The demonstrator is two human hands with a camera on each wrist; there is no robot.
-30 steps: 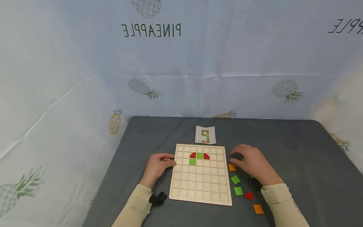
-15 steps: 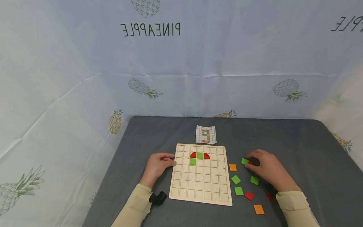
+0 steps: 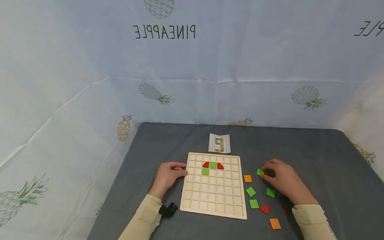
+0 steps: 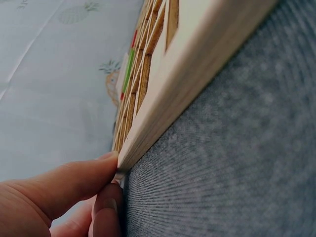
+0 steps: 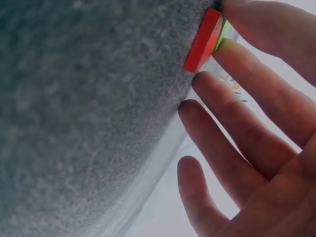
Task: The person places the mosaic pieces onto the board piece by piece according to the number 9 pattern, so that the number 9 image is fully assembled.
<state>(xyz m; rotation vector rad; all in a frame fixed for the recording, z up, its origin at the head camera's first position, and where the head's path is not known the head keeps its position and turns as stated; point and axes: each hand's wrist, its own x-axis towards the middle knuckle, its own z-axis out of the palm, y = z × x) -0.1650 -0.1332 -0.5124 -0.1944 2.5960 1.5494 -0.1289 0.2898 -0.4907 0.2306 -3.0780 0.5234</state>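
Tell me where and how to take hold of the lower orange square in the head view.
I'd pinch the orange square by its left and right edges, coming from above, probably with the right hand. It lies flat on the grey tabletop, and both those sides look free, whereas a red piece sits beyond its far-left corner.

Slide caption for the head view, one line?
Left hand on the edge of a gridded board, right hand pinching a green tile near loose tiles.
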